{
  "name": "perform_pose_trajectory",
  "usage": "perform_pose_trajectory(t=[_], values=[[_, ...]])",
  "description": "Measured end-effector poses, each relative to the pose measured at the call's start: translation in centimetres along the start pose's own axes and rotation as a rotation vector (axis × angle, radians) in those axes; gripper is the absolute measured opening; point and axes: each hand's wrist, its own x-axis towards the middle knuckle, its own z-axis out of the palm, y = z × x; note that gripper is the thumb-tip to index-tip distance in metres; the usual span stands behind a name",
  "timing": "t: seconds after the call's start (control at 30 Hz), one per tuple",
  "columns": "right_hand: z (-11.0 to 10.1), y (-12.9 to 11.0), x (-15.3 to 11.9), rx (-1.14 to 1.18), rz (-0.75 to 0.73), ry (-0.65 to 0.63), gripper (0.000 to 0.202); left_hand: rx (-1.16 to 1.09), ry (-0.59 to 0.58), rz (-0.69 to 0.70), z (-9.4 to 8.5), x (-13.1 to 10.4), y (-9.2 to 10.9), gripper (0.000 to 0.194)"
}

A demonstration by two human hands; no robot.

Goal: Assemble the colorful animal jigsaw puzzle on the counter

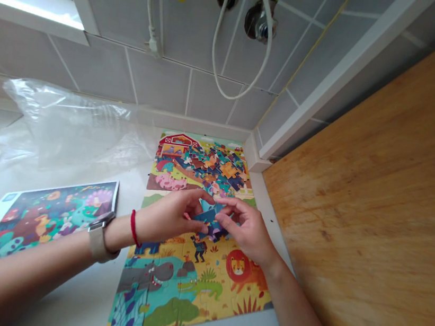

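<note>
A colourful animal puzzle board [170,309] lies on the white counter, with a heap of loose puzzle pieces [228,170] on its upper part. Above the middle of the board, my left hand [183,209] has its thumb and fingers round a small group of dark blue pieces [207,216]. My right hand [243,225] pinches the right side of the same group, fingertips close to those of the left. Several joined blue patterned pieces [129,312] rest on the board's lower left corner. The undersides of the held pieces are hidden.
A picture sheet [54,216] lies left of the board, partly under my left forearm. Behind it is a crumpled clear plastic bag [73,128]. A wooden panel [376,205] stands close on the right. A white cable [214,50] hangs on the tiled wall.
</note>
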Motion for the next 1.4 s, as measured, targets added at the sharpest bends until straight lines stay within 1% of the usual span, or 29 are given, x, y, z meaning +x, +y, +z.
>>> perform_pose_trajectory(t=[0.07, 0.1, 0.17, 0.23, 0.27, 0.33, 0.4, 0.47, 0.5, 0.57, 0.63, 0.73, 0.87, 0.93, 0.97, 1.07, 1.13, 1.23, 1.3, 1.37, 1.4], values=[[-0.3, -0.1, 0.0, -0.103, 0.007, -0.022, 0.022, 0.13, 0.035, 0.05, 0.7, -0.3, -0.1, 0.037], [-0.5, -0.1, 0.0, -0.187, 0.0, -0.028, 0.016, 0.223, 0.069, 0.092, 0.6, -0.4, -0.2, 0.034], [-0.9, -0.1, 0.1, -0.358, -0.026, -0.042, 0.006, 0.419, 0.108, 0.183, 0.0, -0.4, -0.1, 0.028], [-1.2, 0.2, 0.3, -0.47, -0.045, -0.056, 0.007, 0.579, 0.101, 0.249, -1.2, 0.4, 0.0, 0.027], [-1.2, 0.3, 0.3, -0.49, -0.049, -0.052, 0.008, 0.641, 0.089, 0.261, -1.8, 1.1, 0.0, 0.028], [-1.2, 0.7, 0.4, -0.489, -0.053, -0.02, 0.007, 0.766, 0.109, 0.226, -3.2, 3.3, -0.4, 0.036], [-1.2, 1.0, 0.6, -0.465, -0.057, 0.014, 0.007, 0.895, 0.139, 0.121, -4.4, 5.9, -1.4, 0.059], [-1.2, 1.2, 0.7, -0.444, -0.053, 0.032, 0.008, 0.919, 0.167, 0.046, -5.7, 8.3, -2.8, 0.075], [-1.2, 1.3, 0.7, -0.438, -0.047, 0.034, 0.009, 0.921, 0.169, 0.019, -6.4, 9.1, -3.6, 0.077], [-1.3, 1.4, 0.8, -0.433, -0.032, 0.029, 0.01, 0.922, 0.148, 0.002, -7.8, 9.9, -4.9, 0.067], [-1.4, 1.4, 0.8, -0.43, -0.025, 0.019, 0.012, 0.926, 0.137, -0.01, -9.1, 9.6, -5.9, 0.064], [-1.4, 1.4, 0.7, -0.429, -0.027, 0.003, 0.014, 0.931, 0.148, -0.054, -10.8, 8.3, -6.9, 0.072], [-1.4, 1.4, 0.6, -0.429, -0.027, 0.0, 0.016, 0.925, 0.18, -0.158, -12.2, 6.9, -7.9, 0.1], [-1.4, 1.4, 0.6, -0.424, -0.028, 0.004, 0.017, 0.918, 0.19, -0.181, -12.4, 6.7, -8.2, 0.111], [-1.4, 1.5, 0.6, -0.423, -0.03, 0.008, 0.017, 0.914, 0.193, -0.174, -12.3, 6.8, -8.2, 0.113], [-1.5, 1.6, 0.9, -0.413, -0.054, 0.045, 0.018, 0.9, 0.193, -0.096, -11.7, 7.0, -8.1, 0.106], [-1.6, 1.9, 1.2, -0.396, -0.073, 0.088, 0.02, 0.884, 0.17, -0.01, -11.1, 7.3, -7.8, 0.091], [-1.9, 1.9, 2.1, -0.412, -0.123, 0.162, 0.021, 0.853, 0.122, 0.11, -10.6, 7.7, -7.5, 0.062], [-1.9, 1.6, 3.1, -0.474, -0.17, 0.179, 0.02, 0.835, 0.125, 0.151, -10.9, 7.9, -7.5, 0.057], [-1.8, 0.8, 4.7, -0.555, -0.197, 0.15, 0.022, 0.82, 0.156, 0.163, -11.6, 8.1, -7.7, 0.058], [-1.6, 0.4, 5.7, -0.596, -0.199, 0.126, 0.023, 0.811, 0.176, 0.163, -12.0, 8.2, -7.9, 0.056]])
